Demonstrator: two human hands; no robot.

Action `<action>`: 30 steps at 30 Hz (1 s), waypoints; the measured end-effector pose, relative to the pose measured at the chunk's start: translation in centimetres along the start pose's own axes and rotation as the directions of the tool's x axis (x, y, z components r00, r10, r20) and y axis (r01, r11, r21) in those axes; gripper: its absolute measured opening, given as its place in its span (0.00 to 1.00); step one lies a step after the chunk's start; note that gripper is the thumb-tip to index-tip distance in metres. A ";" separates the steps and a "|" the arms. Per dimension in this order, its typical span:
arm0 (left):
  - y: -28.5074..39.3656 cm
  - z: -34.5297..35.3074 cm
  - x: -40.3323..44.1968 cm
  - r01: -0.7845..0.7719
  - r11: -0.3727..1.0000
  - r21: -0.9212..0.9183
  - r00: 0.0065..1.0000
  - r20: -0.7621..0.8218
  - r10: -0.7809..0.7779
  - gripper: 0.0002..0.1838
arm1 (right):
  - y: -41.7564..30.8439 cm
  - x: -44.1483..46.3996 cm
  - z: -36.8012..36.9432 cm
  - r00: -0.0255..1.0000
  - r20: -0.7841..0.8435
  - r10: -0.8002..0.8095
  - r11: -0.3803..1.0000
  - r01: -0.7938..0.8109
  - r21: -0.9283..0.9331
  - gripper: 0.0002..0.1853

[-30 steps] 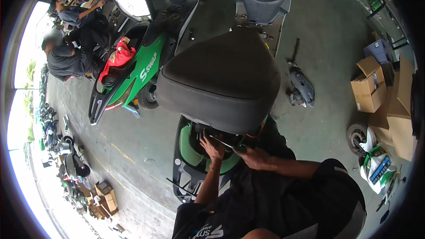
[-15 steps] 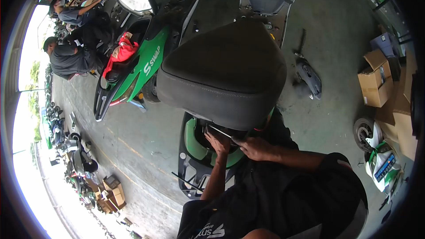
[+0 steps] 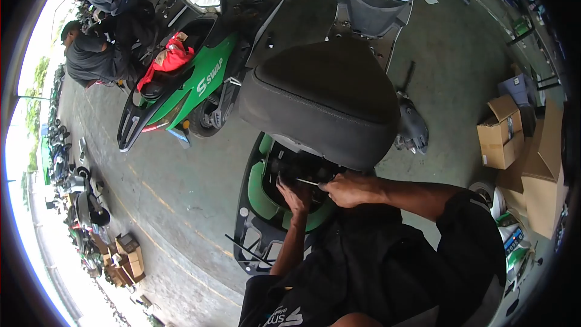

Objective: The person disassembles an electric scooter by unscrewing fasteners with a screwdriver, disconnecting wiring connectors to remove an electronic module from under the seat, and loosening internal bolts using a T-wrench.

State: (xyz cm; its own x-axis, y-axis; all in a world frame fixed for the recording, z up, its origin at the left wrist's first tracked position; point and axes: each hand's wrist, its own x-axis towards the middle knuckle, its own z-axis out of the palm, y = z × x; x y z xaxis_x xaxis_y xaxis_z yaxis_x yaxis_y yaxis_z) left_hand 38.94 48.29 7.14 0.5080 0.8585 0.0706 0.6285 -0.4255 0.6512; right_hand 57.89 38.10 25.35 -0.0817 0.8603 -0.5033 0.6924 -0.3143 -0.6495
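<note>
A raised dark seat [image 3: 327,97] tilts over the rear of a scooter with green panels [image 3: 261,191]. Below the seat, my left hand [image 3: 295,195] reaches into the dark opening, fingers partly spread against its inner side; whether they touch a small part there is hidden in shadow. My right hand [image 3: 348,190] is closed around the handle of a thin metal tool, probably a screwdriver. Its bright shaft [image 3: 307,181] points left into the opening, close to the fingertips of my left hand. The tool's tip is hard to make out.
To the left stands another green scooter [image 3: 209,79] with a red cloth [image 3: 172,56] on it. Two people sit beyond it. Ahead is a scooter's grey front section [image 3: 370,9]. A dark part [image 3: 413,127] lies on the floor; cardboard boxes [image 3: 501,136] stand at right.
The view has shifted, and the seat appears farther right. My right hand has risen slightly with its elbow lifted outward, still holding the tool. My left hand stays in the opening.
</note>
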 end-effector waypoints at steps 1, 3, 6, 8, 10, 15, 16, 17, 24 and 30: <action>-0.7 0.3 0.0 0.001 1.000 -0.007 1.000 0.031 -0.001 0.49 | -0.4 0.4 -1.3 0.995 0.096 0.031 1.000 -0.031 0.002 0.20; -1.1 0.6 -0.1 0.003 1.000 -0.019 0.998 0.064 -0.002 0.52 | -2.1 1.5 -3.6 0.952 0.254 0.169 0.984 -0.179 0.018 0.19; -0.6 0.2 -0.1 -0.004 1.000 -0.004 0.999 0.045 0.004 0.53 | -5.3 2.5 -7.0 0.929 0.326 0.179 0.971 -0.112 -0.213 0.18; -0.7 0.3 0.1 -0.022 0.999 -0.043 1.000 0.020 0.023 0.54 | -5.6 2.9 -7.3 0.932 0.320 0.169 0.971 -0.102 -0.216 0.17; -0.4 0.1 0.2 -0.009 0.999 -0.043 1.000 0.024 0.010 0.55 | -4.8 3.5 -6.7 0.940 0.300 0.160 0.973 -0.099 -0.208 0.18; 0.4 -0.5 0.3 0.081 0.993 -0.084 0.997 0.019 -0.079 0.49 | -4.3 3.7 -6.3 0.932 0.289 0.219 0.975 -0.201 -0.092 0.20; 0.4 -0.4 0.3 0.088 0.992 -0.089 0.996 0.020 -0.086 0.50 | -4.7 3.6 -6.9 0.913 0.322 0.250 0.968 -0.233 -0.091 0.20; 0.5 -0.3 0.3 0.095 0.991 -0.096 0.995 0.023 -0.093 0.51 | -4.8 3.9 -7.3 0.912 0.322 0.255 0.967 -0.237 -0.093 0.20; -0.1 -0.5 -0.1 0.042 0.994 -0.100 0.998 0.052 -0.037 0.47 | -7.3 7.4 -6.1 0.905 0.379 0.194 0.964 -0.105 -0.245 0.13; 1.0 -1.0 0.3 0.112 0.985 -0.129 0.993 0.042 -0.108 0.51 | -6.7 3.7 -3.4 0.992 0.123 -0.006 0.976 0.033 -0.213 0.10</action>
State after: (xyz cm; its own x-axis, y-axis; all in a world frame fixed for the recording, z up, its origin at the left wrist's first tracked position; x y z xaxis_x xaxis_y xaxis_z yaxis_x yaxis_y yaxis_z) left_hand 39.19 48.43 8.59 0.4619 0.8863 -0.0319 0.6002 -0.2859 0.7470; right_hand 55.36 44.74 29.75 -0.1737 0.8062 -0.5656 0.8262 -0.1932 -0.5292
